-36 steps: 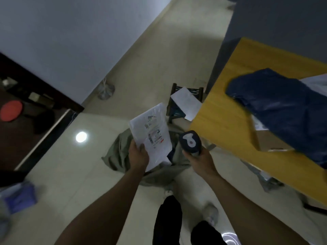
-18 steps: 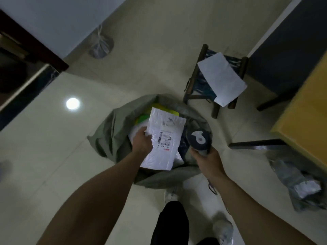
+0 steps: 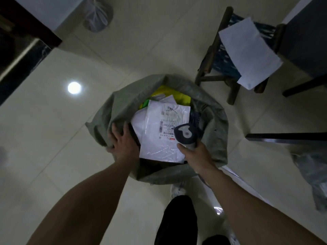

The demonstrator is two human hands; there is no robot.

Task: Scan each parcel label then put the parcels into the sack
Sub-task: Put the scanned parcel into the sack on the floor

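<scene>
**A:** The white parcel (image 3: 160, 138) is in the sack (image 3: 215, 126), flat on top of the pile with its barcode label facing up!

**B:** And the left hand (image 3: 123, 143)?

**A:** It's on the sack's nine o'clock rim. The fingers are spread and fairly straight on the grey-green fabric, holding no parcel, just beside the white one's edge.

**B:** Right hand (image 3: 197, 154)?

**A:** Wrapped tight round the scanner (image 3: 184, 134) handle at the sack's four o'clock. The dark head hangs over the parcel's lower right corner, near the label.

**B:** Anything underneath?

**A:** A yellow parcel (image 3: 169, 93) peeks out at twelve o'clock. Beyond the sack, a wooden stool (image 3: 213, 55) at two o'clock carries a white sheet (image 3: 247, 50), and a tied plastic bag (image 3: 97, 16) sits on the floor at eleven.
</scene>
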